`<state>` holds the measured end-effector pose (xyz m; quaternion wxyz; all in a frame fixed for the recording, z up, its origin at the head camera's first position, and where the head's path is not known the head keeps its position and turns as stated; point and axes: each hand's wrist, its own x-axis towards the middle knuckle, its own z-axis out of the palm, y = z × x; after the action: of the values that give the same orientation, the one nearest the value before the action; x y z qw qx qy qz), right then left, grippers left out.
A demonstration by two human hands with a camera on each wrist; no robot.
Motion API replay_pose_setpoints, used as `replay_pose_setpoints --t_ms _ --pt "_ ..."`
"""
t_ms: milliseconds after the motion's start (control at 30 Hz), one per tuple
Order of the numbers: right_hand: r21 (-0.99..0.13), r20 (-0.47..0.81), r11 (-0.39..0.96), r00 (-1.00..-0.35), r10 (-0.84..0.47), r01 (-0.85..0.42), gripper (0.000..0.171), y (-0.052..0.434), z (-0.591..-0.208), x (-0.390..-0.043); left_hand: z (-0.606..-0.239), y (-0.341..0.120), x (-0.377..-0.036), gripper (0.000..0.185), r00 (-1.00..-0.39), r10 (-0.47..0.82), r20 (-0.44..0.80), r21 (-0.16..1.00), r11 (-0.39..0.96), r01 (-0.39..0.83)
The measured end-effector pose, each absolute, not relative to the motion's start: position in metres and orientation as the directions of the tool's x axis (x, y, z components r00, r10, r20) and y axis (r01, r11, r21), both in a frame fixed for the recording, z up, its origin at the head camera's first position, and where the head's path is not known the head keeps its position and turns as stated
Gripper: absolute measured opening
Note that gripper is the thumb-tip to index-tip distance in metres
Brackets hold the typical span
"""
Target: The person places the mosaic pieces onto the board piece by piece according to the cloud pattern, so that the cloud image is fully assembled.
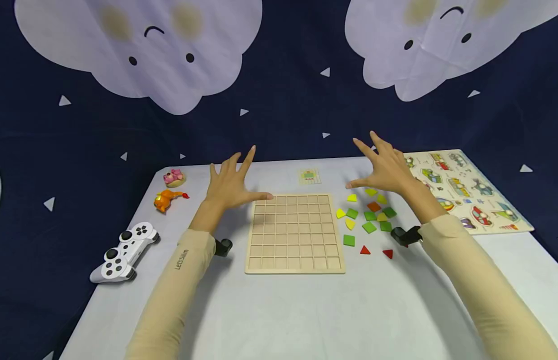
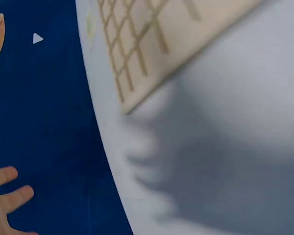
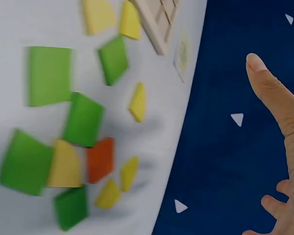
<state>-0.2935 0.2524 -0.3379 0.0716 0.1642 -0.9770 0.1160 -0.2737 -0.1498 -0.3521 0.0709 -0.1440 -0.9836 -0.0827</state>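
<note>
My left hand [image 1: 230, 184] is held up over the table with its fingers spread, its thumb above the far left corner of a wooden grid board [image 1: 295, 234]. The right hand [image 1: 383, 167] also hovers with spread fingers, beyond several loose flat pieces. Among these are green squares [image 1: 349, 240], yellow rounded pieces [image 1: 350, 224], red triangles [image 1: 365, 250] and an orange-red square [image 1: 374, 206]. Neither hand holds anything. In the right wrist view, the right thumb [image 3: 274, 98] points away from the green pieces [image 3: 50, 76]. Only fingertips [image 2: 17, 198] of the left hand show in its wrist view.
A small patterned card [image 1: 309, 176] lies behind the board. On the right is a picture puzzle board [image 1: 477, 195]. A white game controller [image 1: 125, 252], an orange toy [image 1: 167, 200] and a pink figurine [image 1: 174, 177] sit along the left edge. A dark cloth [image 1: 283, 130] hangs behind the table.
</note>
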Motion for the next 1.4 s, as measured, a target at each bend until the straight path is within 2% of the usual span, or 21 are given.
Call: replay_pose_setpoints --t_ms 200,367,700,967,1400 --pt "-0.206 0.195 0.900 -0.917 -0.347 -0.384 0.107 0.262 -0.352 -0.275 -0.367 -0.164 -0.255 0.123 -0.915 0.345 0.208 0.099 0.924 0.370" --pt "-0.186 0.217 0.886 -0.897 -0.385 -0.425 0.090 0.271 -0.366 -0.267 -0.380 -0.176 -0.240 0.120 -0.904 0.379 0.200 0.100 0.910 0.403" --pt "-0.187 0.128 0.885 -0.904 -0.408 -0.426 0.055 0.291 -0.381 -0.258 -0.400 -0.192 -0.227 0.104 -0.916 0.401 -0.011 0.428 0.830 0.358" --pt "-0.206 0.077 0.883 -0.907 -0.415 -0.421 0.047 0.303 -0.390 -0.254 -0.411 -0.193 -0.225 0.102 -0.897 0.433 -0.093 0.536 0.781 0.321" --pt "-0.253 0.046 0.871 -0.905 -0.423 -0.421 0.039 0.304 -0.399 -0.256 -0.423 -0.203 -0.224 0.102 -0.874 0.456 -0.168 0.599 0.751 0.277"
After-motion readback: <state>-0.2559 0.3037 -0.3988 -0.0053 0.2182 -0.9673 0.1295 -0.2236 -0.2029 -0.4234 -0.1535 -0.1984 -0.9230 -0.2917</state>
